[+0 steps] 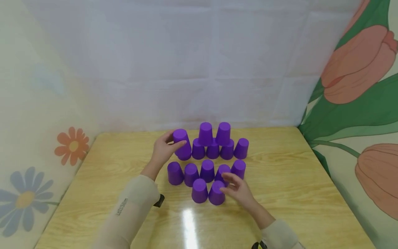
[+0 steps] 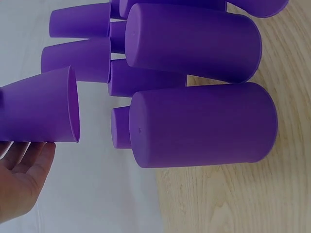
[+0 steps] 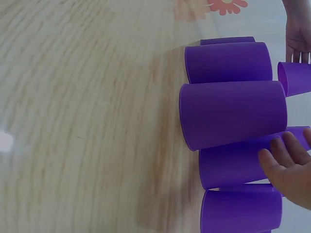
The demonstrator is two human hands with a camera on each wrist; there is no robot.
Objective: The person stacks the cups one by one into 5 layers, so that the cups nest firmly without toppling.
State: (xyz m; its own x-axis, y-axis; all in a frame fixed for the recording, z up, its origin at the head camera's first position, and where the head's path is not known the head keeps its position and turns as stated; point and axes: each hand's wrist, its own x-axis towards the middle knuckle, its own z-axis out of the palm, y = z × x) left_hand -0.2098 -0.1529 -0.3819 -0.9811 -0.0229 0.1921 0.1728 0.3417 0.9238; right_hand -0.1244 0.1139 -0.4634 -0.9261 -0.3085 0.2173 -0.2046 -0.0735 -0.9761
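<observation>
My left hand (image 1: 163, 148) (image 2: 22, 179) grips an upside-down purple cup (image 1: 180, 137) (image 2: 36, 109) at the left end of the back row, above another cup (image 1: 185, 154). Two cups (image 1: 206, 134) (image 1: 223, 134) stand on top of that row (image 1: 240, 148). My right hand (image 1: 239, 190) (image 3: 291, 170) is by the right side of the nearer cups, fingers apart and slightly bent, holding nothing; whether a fingertip touches a cup (image 1: 217, 193) I cannot tell. Beside that cup stands another (image 1: 199, 191), both in front of a middle row (image 1: 191, 174).
A wood-grain table (image 1: 280, 180) carries all the cups. Behind it hangs a white cloth (image 1: 199, 69), and floral-patterned coverings (image 1: 357, 69) stand at both sides. Light reflects off the tabletop near the front.
</observation>
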